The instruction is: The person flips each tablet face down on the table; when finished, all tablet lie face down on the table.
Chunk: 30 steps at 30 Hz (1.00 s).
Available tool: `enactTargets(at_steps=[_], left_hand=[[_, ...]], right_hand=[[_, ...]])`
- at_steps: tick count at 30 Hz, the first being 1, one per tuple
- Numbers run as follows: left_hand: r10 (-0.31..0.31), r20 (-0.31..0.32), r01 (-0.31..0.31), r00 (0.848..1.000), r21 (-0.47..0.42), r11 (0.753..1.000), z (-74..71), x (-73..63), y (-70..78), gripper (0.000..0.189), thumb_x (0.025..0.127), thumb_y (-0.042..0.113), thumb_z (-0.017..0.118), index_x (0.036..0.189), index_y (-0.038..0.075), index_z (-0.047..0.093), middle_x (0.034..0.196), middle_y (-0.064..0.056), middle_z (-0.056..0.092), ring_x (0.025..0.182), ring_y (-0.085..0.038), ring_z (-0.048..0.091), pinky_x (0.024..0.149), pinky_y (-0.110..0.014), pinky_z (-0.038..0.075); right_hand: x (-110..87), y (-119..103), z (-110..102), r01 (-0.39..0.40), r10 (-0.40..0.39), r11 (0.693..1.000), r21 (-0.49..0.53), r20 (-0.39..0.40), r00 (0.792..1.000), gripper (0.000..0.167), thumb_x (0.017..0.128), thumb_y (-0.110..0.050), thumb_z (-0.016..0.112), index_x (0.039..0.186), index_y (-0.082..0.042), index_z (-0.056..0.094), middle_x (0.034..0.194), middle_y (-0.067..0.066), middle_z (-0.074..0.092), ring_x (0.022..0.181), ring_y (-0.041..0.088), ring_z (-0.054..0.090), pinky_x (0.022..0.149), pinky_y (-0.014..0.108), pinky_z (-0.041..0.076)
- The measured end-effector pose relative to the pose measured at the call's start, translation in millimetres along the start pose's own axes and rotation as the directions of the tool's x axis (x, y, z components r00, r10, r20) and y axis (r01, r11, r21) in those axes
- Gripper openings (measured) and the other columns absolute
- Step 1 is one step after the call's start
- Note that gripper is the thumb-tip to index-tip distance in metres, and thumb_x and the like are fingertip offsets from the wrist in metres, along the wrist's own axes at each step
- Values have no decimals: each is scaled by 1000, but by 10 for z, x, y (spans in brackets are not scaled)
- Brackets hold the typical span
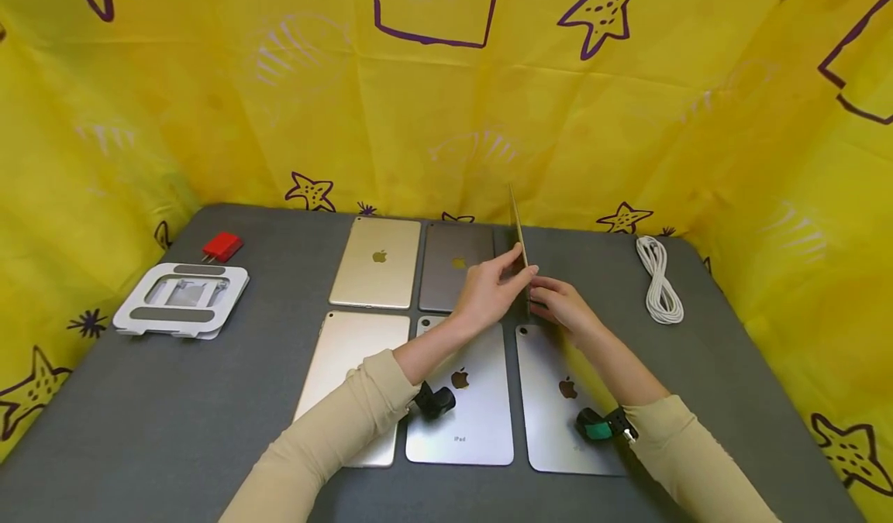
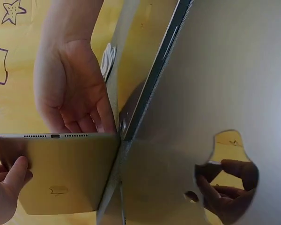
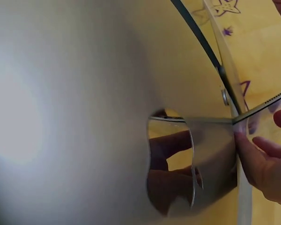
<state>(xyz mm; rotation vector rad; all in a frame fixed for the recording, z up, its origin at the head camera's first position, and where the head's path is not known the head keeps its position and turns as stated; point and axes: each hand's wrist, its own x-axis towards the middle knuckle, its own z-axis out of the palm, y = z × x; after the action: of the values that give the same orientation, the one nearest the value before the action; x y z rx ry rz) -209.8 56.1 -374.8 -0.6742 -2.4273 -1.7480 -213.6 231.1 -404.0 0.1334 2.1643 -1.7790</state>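
A thin gold tablet (image 1: 518, 217) stands almost edge-on on the table, its port edge (image 2: 55, 136) towards me and its gold back to the left. My left hand (image 1: 491, 287) pinches it at the near edge, the thumb on one face. My right hand (image 1: 561, 302) is low on the other side, with extended fingertips touching the tablet near the table. Left of it lie a gold tablet (image 1: 377, 283) and a dark grey tablet (image 1: 443, 263), backs up. Closer to me are a pale gold tablet (image 1: 349, 337) and two silver ones, middle (image 1: 463, 422) and right (image 1: 544, 414).
A white folding stand (image 1: 170, 316) lies at the left on the grey table (image 1: 251, 430), with a red plug adapter (image 1: 222, 246) behind it. A coiled white cable (image 1: 656, 275) is at the right. Yellow patterned cloth (image 1: 418, 120) hangs around the back and sides.
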Motion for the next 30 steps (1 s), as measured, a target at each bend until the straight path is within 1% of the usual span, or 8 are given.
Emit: enactTargets(at_steps=[5,10,13,17,19,22,25,30], left_hand=[[4,-6,-4,1000,-15,1000,57,41,16,54,95,31,65,142,9,51,135,-5,58,122,-18,56,99,-36,47],[-38,-11,37,999,-74,997,109,61,21,54,93,30,67,141,10,52,132,-3,61,122,-17,56,101,-38,45],[-53,-20,51,998,-84,995,116,63,31,53,93,27,68,140,8,53,132,-6,61,122,-19,56,102,-41,45],[-59,-27,56,998,-93,994,125,63,37,53,93,26,68,140,6,53,133,-9,60,121,-21,57,101,-42,45],[-63,-31,60,998,-100,993,130,62,31,53,93,27,68,139,6,53,132,-9,60,120,-21,57,101,-43,45],[-66,-37,61,997,-113,992,134,62,13,52,92,26,69,137,6,55,129,-8,62,118,-19,59,102,-44,44],[-67,-36,62,997,-129,990,141,55,-5,49,92,25,69,136,7,56,127,-7,63,117,-21,59,102,-46,44],[-100,-5,98,995,-133,986,141,41,-9,48,94,31,66,136,10,57,128,-9,62,116,-24,60,97,-44,48]], right_hand=[[7,19,0,10,-10,1000,16,15,1000,55,102,-20,43,149,5,31,148,20,37,128,29,46,103,36,44],[-17,-25,-32,25,-26,999,32,28,999,55,102,-22,48,148,5,33,140,18,43,114,23,52,97,37,49],[-53,-131,-62,42,-43,999,31,9,999,53,103,-22,47,148,4,34,141,19,40,112,22,52,96,36,50],[-81,-320,-107,117,-114,992,52,-52,992,53,103,-28,49,148,-2,37,142,14,42,108,15,54,93,30,51],[-76,-409,-117,151,-145,986,74,-81,986,53,102,-31,52,148,-7,41,140,8,46,109,13,55,96,31,49],[-60,-519,-105,187,-178,980,72,-114,977,54,99,-35,57,146,-12,45,137,3,49,114,16,53,103,39,44],[-51,-573,-91,213,-208,976,35,-118,971,55,97,-34,60,146,-13,45,141,6,47,124,23,47,107,48,37],[-46,-598,-93,249,-253,967,-44,-103,962,58,98,-27,61,150,-16,40,149,11,40,133,29,41,107,52,37]])
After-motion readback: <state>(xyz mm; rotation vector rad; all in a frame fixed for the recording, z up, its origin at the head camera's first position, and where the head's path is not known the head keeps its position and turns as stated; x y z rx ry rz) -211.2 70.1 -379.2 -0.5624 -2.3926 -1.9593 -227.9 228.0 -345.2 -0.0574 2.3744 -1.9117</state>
